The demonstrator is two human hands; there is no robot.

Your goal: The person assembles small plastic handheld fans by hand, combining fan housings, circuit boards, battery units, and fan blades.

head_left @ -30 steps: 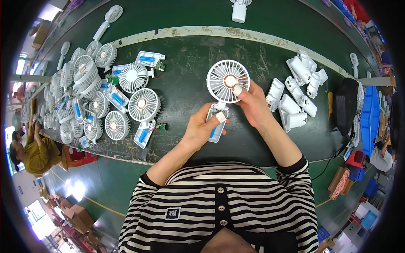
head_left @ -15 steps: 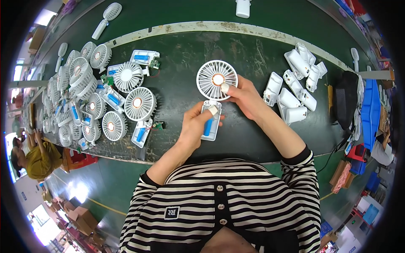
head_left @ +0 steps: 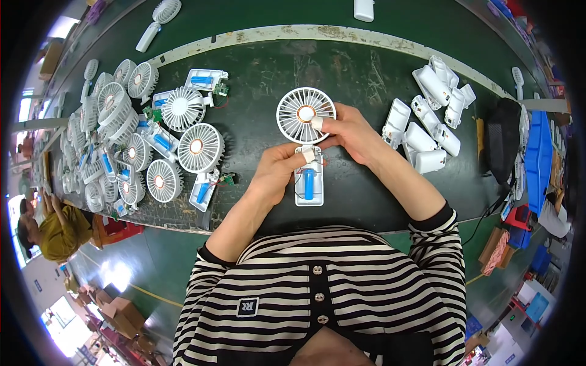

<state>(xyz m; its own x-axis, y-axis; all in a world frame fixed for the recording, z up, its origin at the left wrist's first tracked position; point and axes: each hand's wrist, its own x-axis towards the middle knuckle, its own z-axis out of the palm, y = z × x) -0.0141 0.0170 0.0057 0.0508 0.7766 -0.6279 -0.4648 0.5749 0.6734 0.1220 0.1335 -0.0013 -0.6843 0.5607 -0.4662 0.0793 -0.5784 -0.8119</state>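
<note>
1. A square dark patch (head_left: 247,307) with a pale border stands on the chest of the striped shirt (head_left: 366,274); it bears bold pale lettering, upside down in this view.
2. A small green sign (head_left: 512,316) stands in the background at lower right, its marking too small to read.

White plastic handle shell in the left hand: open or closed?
Open. The white plastic handle shell has no cover over its blue cylindrical battery; the left hand grips the shell's far end.

Bright, even light covers the table (head_left: 256,85), glare whitens the floor (head_left: 146,259) at left, and edges curve strongly.
</note>
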